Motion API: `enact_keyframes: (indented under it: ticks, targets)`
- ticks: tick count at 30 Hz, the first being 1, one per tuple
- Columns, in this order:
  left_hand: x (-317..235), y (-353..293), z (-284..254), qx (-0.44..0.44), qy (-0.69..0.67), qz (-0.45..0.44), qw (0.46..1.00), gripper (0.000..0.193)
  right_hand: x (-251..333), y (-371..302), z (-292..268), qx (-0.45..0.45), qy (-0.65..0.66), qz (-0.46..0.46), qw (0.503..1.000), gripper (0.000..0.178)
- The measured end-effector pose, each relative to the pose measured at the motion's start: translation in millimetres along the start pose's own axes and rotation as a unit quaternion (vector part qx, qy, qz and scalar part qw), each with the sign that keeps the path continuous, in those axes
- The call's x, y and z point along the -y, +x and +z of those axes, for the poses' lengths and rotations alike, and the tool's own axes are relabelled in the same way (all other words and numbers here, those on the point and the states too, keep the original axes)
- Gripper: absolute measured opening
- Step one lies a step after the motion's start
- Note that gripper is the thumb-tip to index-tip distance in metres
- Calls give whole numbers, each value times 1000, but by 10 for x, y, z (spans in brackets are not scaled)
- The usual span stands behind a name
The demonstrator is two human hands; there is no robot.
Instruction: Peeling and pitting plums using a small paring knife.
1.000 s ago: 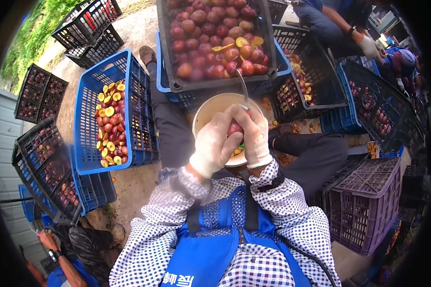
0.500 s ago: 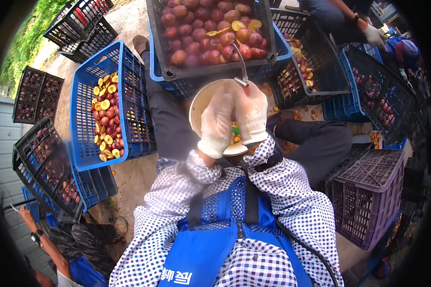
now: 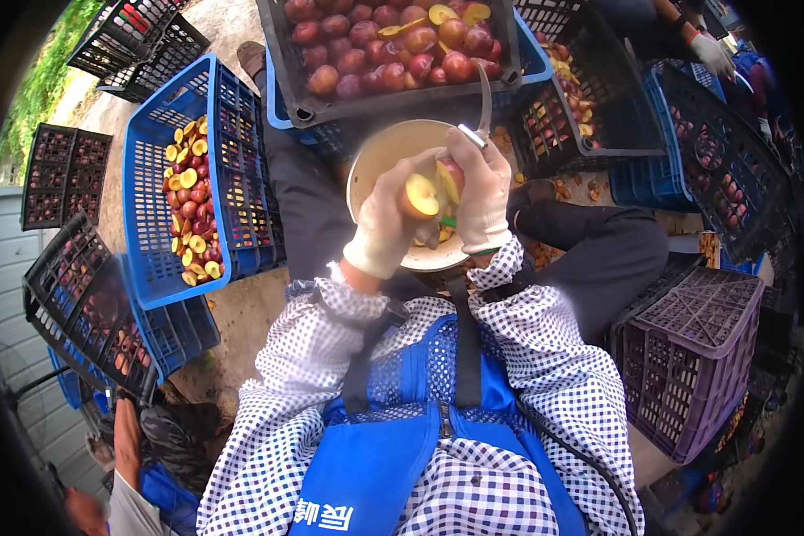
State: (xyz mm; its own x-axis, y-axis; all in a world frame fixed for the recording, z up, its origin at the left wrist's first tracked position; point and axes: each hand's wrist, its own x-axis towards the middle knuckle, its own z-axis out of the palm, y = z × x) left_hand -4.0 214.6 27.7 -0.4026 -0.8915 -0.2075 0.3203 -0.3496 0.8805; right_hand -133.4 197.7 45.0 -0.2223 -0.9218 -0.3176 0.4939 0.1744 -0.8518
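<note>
"Sitting with both arms out in front, that person (image 3: 473, 482) is the biggest thing here. What stands around?"

"Just beyond the left hand (image 3: 384, 214) and the right hand (image 3: 482, 188), a black crate (image 3: 384, 104) full of plums (image 3: 364, 49), with a few yellow cut pieces on top. Well off to the left of the left hand, a blue crate (image 3: 246, 205) with a heap of cut fruit (image 3: 188, 188). Out to the right of the right hand and nearer the body, a purple crate (image 3: 688, 375)."

"And underneath?"

"A pale bucket (image 3: 393, 147), right below both hands. They cover a good part of its inside."

"How are the hands themselves?"

"Both in pale gloves. The left is curled round a plum half (image 3: 421, 196), its yellow cut face showing. The right is closed on a knife (image 3: 485, 103), the curved blade standing out past the knuckles, away from the body. Its handle is mostly hidden in the fingers."

"Any more plum there?"

"A second piece (image 3: 451, 179), between the two hands, close by the right one's fingers. I can't tell which hand bears it."

"Anything smaller?"

"Something green (image 3: 448, 221) just beside the right hand; too small to make out."
</note>
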Motion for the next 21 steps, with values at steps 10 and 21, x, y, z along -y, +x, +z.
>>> enact_keyframes:
  ticks: [10, 21]
  targets:
    - [-152, -503, -754, -153, -75, 44, 984, 38, -73, -145, 44, 58, -88, -2, 994, 23]
    - [-720, 838, -802, -222, 237, 223, 919, 51, -227, -154, -609, -35, -98, 59, 993, 31]
